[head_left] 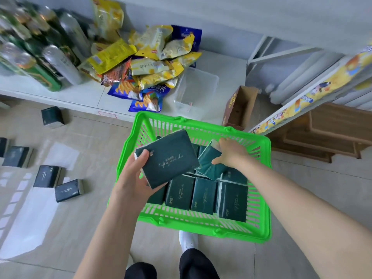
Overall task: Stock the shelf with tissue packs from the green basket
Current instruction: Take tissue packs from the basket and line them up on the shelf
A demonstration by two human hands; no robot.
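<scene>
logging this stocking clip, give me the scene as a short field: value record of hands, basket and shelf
left hand: holds a dark green tissue pack above the basket
right hand: grips a tilted tissue pack inside the basket
green basket: on the floor, more packs standing in a row
shelf: snack bags, cans, clear tub
floor at left: loose tissue packs scattered

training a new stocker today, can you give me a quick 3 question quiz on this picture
1. True or false: the left hand holds a tissue pack above the green basket.
2. What is the right hand gripping? A) a snack bag B) a tilted tissue pack in the basket C) the basket rim
3. Fill in: loose tissue packs also lie on the ____ to the left.

Key: 1 true; 2 B; 3 floor
</scene>
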